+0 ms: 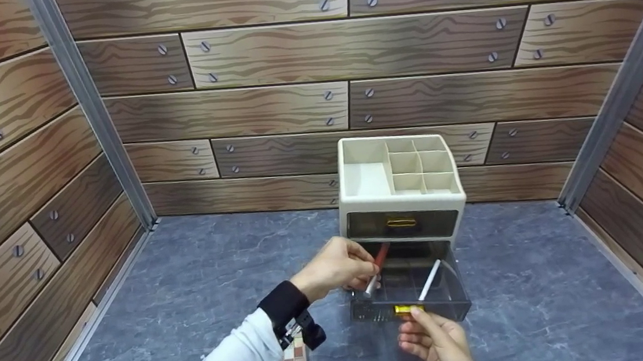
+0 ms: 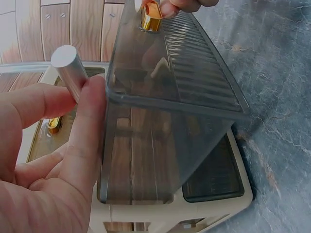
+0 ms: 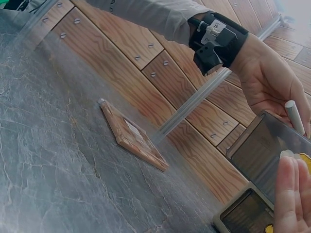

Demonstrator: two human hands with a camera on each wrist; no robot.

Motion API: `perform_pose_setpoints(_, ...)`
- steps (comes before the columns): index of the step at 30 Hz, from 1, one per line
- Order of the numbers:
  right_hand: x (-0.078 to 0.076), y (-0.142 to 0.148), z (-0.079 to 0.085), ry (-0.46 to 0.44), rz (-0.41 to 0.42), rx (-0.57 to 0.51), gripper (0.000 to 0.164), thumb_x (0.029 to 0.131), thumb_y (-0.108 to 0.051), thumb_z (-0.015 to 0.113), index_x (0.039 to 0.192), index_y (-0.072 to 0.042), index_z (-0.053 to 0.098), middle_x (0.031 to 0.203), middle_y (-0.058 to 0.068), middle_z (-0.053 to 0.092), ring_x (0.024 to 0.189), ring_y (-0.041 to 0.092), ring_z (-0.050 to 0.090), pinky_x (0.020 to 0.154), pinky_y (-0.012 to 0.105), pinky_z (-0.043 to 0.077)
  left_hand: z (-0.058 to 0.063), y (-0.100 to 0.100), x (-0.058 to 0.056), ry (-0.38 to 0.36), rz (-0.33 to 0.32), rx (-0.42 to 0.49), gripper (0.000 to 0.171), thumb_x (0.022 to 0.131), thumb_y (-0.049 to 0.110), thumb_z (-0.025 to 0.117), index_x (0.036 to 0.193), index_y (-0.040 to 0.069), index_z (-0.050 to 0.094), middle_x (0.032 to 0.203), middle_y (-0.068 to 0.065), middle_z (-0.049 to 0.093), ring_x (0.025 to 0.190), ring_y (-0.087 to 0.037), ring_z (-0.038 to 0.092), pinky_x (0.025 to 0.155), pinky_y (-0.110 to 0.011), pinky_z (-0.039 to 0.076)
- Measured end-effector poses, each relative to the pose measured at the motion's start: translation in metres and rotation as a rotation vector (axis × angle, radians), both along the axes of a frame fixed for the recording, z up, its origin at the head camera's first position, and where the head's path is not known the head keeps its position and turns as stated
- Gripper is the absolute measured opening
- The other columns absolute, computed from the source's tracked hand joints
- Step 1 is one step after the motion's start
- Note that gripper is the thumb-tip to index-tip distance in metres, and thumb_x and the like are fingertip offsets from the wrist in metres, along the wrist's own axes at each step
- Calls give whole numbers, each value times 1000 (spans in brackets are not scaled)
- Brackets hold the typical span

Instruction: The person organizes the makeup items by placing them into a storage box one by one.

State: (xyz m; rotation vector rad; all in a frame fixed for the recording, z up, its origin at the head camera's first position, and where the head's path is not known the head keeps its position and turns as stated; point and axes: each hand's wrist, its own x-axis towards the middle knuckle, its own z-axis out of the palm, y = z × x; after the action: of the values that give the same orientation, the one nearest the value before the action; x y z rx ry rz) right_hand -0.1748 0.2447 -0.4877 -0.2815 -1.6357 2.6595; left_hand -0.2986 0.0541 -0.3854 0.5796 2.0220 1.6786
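Note:
My left hand pinches a slim tube with a red body and a silver end, probably a cosmetic. It holds the tube tilted over the left side of a pulled-out, see-through drawer. Inside the drawer, a white stick leans toward the front right. Thumb and fingers of my right hand pinch the gold handle on the drawer front. The drawer belongs to a cream organizer, and its far end is inside the body.
Above the pulled-out drawer is a shut drawer with its own gold handle. The organizer's top has several open compartments. A flat makeup palette lies on the grey marbled surface, partly behind the left forearm in the head view. Wood-patterned walls surround the surface.

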Motion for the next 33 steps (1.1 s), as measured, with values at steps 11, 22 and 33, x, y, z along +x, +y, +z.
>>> perform_pose_setpoints(11, 0, -1, -1, -34, -3, 10, 26, 108, -14, 53, 95, -7, 73, 79, 1, 73, 72, 10, 73, 72, 23, 64, 4, 17, 6, 147, 32, -112, 10, 87, -4, 78, 95, -7, 73, 82, -11, 76, 67, -22, 75, 64, -31, 65)
perform_pose_setpoints(22, -1, -2, 1, 10, -3, 14, 28, 108, -14, 52, 93, -7, 74, 79, 1, 72, 71, 10, 72, 71, 23, 64, 4, 30, 5, 220, 36, -198, 14, 84, -4, 78, 97, -8, 74, 80, -8, 74, 66, -17, 74, 62, -25, 63)
perform_pose_setpoints(33, 1, 0, -1, -11, -11, 13, 28, 108, -14, 52, 92, -8, 74, 78, 0, 73, 71, 10, 72, 71, 24, 64, 1, 41, 2, 280, 35, -246, 12, 85, -2, 80, 95, -6, 76, 82, -8, 76, 64, -14, 73, 58, -24, 62)
